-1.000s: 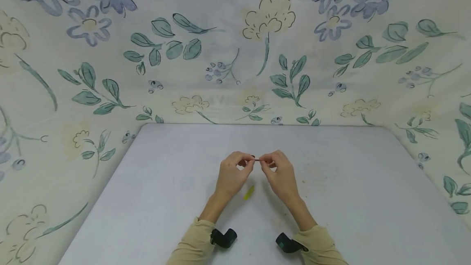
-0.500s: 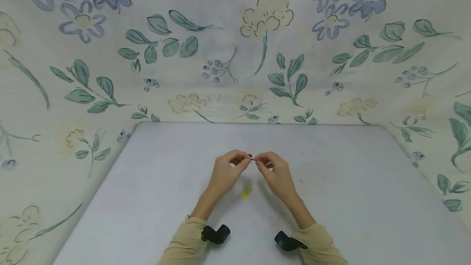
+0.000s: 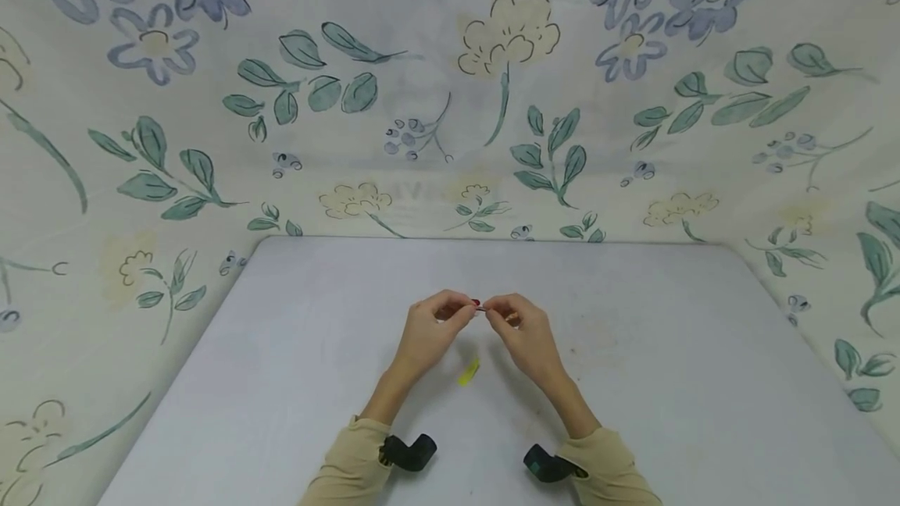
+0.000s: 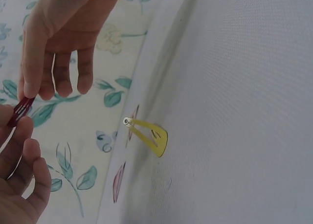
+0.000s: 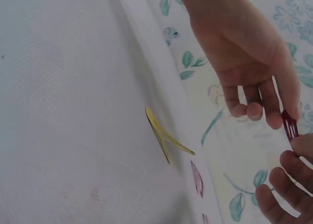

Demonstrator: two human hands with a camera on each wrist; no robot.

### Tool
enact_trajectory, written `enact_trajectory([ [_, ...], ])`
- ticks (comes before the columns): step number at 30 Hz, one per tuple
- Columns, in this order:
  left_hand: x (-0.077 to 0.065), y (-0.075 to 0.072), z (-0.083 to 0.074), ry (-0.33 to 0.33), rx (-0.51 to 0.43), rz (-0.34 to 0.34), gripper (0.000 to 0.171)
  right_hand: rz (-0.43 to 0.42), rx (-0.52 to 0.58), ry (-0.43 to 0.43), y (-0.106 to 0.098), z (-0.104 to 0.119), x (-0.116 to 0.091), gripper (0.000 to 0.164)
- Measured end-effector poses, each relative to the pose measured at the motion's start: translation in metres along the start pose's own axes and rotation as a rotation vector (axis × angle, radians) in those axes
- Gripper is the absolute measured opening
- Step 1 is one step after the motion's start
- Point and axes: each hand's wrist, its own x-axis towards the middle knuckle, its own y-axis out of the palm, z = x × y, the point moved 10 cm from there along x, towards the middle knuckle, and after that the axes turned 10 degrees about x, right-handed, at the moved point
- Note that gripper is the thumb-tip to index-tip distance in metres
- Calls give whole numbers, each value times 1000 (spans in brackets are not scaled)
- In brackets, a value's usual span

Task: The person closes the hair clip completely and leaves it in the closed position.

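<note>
Both hands meet over the middle of the table, pinching a small dark red snap hair clip (image 3: 481, 308) between them. My left hand (image 3: 433, 334) holds one end with thumb and index finger; my right hand (image 3: 523, 338) pinches the other. Slots show in the clip (image 4: 21, 110) in the left wrist view, and the fingertips cover both its ends. The other fingers of the right hand (image 4: 68, 43) hang loosely bent. Below the hands, a yellow snap hair clip (image 3: 469, 371) lies on the table, its prongs sprung apart in the right wrist view.
The white table (image 3: 316, 350) has floral cloth (image 3: 422, 100) behind it and along its sides. Slender reddish loop shapes (image 4: 119, 182) show beyond the yellow clip in the wrist views. Black wrist cameras (image 3: 410, 453) sit at the cuffs. Tiny specks dot the tabletop right of the hands.
The head view has shifted slightly. Both hands keep hold of the red hair clip, with small finger shifts; slightly more red shows beside the left fingertips. The yellow clip stays on the table.
</note>
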Motion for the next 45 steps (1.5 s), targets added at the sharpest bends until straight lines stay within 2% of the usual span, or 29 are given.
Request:
enact_trajectory([
  [3, -1, 0, -2, -12, 3, 13, 12, -5, 5, 2, -2, -1, 0, 8],
  [10, 9, 13, 34, -19, 5, -1, 11, 9, 2, 4, -2, -3, 1, 11],
  [14, 10, 15, 39, 1, 15, 6, 8, 22, -12, -6, 1, -3, 0, 12],
  [19, 9, 17, 36, 59, 76, 14, 8, 30, -37, -19, 2, -1, -2, 13],
  [32, 10, 18, 23, 233, 373, 0, 9, 14, -220, -66, 6, 0, 0, 14],
  [36, 13, 14, 19, 266, 454, 3, 11, 27, -305, -79, 10, 2, 4, 15],
  [41, 20, 9, 13, 300, 523, -17, 11, 59, -409, -111, 14, 10, 14, 18],
  [45, 22, 5, 10, 315, 569, -25, 11, 93, -488, -104, 18, 13, 21, 17],
])
